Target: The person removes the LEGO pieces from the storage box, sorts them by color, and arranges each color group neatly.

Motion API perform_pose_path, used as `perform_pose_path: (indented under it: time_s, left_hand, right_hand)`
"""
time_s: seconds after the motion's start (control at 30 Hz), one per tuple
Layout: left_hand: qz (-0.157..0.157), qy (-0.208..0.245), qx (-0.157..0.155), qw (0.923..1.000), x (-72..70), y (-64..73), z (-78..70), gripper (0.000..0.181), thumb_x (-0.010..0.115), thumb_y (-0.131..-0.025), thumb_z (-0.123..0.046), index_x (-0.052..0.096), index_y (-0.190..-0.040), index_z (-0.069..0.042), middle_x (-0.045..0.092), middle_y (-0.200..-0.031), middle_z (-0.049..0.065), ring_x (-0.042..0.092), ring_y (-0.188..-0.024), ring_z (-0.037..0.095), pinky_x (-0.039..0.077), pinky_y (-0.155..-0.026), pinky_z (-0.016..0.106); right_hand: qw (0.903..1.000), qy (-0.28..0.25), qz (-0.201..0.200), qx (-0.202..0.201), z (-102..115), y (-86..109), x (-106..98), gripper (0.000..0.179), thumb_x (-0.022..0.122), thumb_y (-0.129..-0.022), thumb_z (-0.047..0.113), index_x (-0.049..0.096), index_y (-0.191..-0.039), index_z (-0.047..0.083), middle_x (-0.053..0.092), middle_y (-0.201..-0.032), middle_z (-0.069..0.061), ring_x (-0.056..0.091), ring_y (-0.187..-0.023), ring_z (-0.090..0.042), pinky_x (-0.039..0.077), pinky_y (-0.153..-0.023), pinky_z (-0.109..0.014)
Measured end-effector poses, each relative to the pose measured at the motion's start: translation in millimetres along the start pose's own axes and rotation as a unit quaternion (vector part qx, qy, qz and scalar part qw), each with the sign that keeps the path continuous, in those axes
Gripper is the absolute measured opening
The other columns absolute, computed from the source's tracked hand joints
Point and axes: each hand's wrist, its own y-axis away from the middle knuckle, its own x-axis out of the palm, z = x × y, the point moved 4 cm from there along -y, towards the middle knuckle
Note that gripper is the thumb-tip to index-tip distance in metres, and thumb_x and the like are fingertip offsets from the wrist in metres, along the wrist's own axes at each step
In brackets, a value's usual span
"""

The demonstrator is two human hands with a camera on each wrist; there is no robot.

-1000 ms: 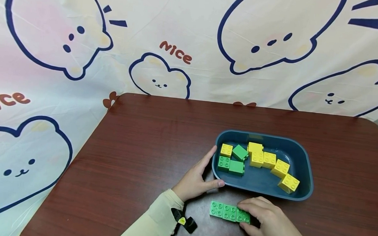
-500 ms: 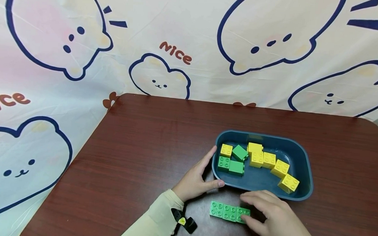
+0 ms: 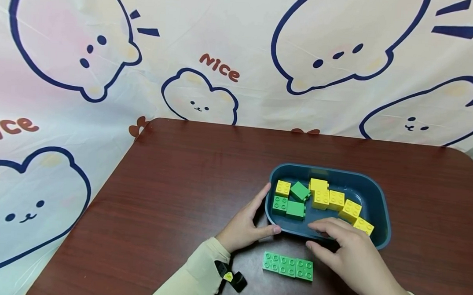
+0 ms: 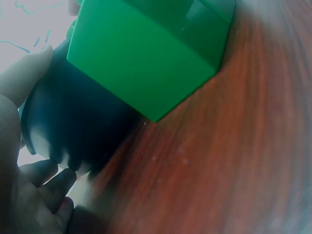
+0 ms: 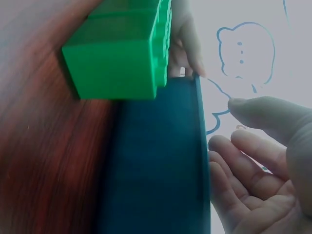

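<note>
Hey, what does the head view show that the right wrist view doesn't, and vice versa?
Head view only: yellow building blocks and three green building blocks inside the blue tray, plus the black wrist device. Right wrist view only: the palm side of the right hand. Both: the tray, the row of green building blocks, that hand's thumb, the left hand, wood-grain table and printed backdrop.
</note>
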Motion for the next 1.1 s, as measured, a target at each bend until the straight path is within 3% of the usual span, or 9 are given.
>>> perform_pose_path:
  time_s: [0.13,0.37,1.1]
  left_hand:
    - [0.001,0.001,0.004,1.0,-0.8,-1.2,-0.3,0.1,0.079,-0.088,-0.038,0.011,-0.161,-0.039,0.02,-0.164,-0.012,0.023,-0.149,0.013,0.026,-0.118,0.05]
    - [0.001,-0.002,0.005,1.0,-1.2,-1.3,-0.4,0.1,0.079,-0.088,-0.039,0.011,-0.161,-0.039,0.02,-0.164,-0.011,0.024,-0.149,0.013,0.026,-0.118,0.05]
    - [0.006,-0.001,-0.006,1.0,-0.9,0.4,0.4,0.1,0.078,-0.088,-0.041,0.01,-0.161,-0.041,0.019,-0.164,-0.012,0.023,-0.149,0.013,0.025,-0.119,0.05]
  right_hand:
    - [0.9996,0.0,0.013,0.024,-5.0,-6.6,0.7,0.035,0.09,-0.075,0.016,0.077,-0.107,0.018,0.072,-0.104,0.008,0.068,-0.092,-0.01,0.06,-0.075,-0.036]
    - [0.9998,0.007,0.008,0.018,-10.0,-14.3,4.0,0.031,0.089,-0.076,0.017,0.077,-0.105,0.015,0.072,-0.102,0.006,0.067,-0.087,-0.011,0.059,-0.073,-0.038]
    - [0.9918,0.002,0.089,0.092,-26.1,-36.9,15.5,0.033,0.084,-0.083,0.021,0.075,-0.113,0.009,0.073,-0.11,-0.007,0.07,-0.094,-0.022,0.058,-0.081,-0.048]
